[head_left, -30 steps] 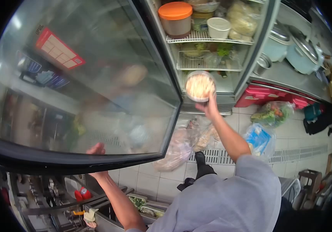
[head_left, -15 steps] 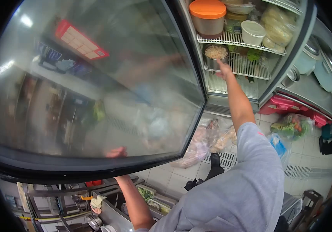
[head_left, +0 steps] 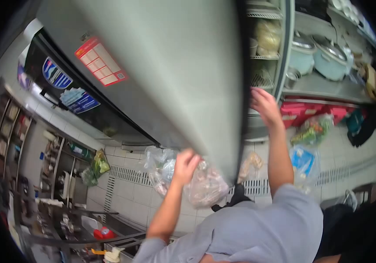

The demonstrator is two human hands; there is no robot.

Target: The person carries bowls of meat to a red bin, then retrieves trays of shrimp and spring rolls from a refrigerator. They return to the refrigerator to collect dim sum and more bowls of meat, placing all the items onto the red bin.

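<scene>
A large glass door [head_left: 188,79] of an upright fridge stands partly swung, blurred by motion. At its dark right edge is my right hand [head_left: 266,106], its fingers bent against the frame. My left hand [head_left: 187,165] is raised in front of the lower part of the door, thumb and fingers a little apart, holding nothing. Past the door edge, fridge shelves [head_left: 265,57] show with a bag of pale food [head_left: 268,37]. The rest of the fridge inside is hidden by the door.
On the tiled floor lie a bag of pinkish food [head_left: 206,186], a blue and white package [head_left: 302,161] and a bag of vegetables [head_left: 315,130]. Red crates [head_left: 299,111] sit under a steel counter [head_left: 328,90] with rice cookers [head_left: 330,57]. Shelving stands at left.
The glass door has swung rightward, covering much of the fridge. My right hand has left the bowl on the shelf for the door edge. My left hand has moved right, off the door.
</scene>
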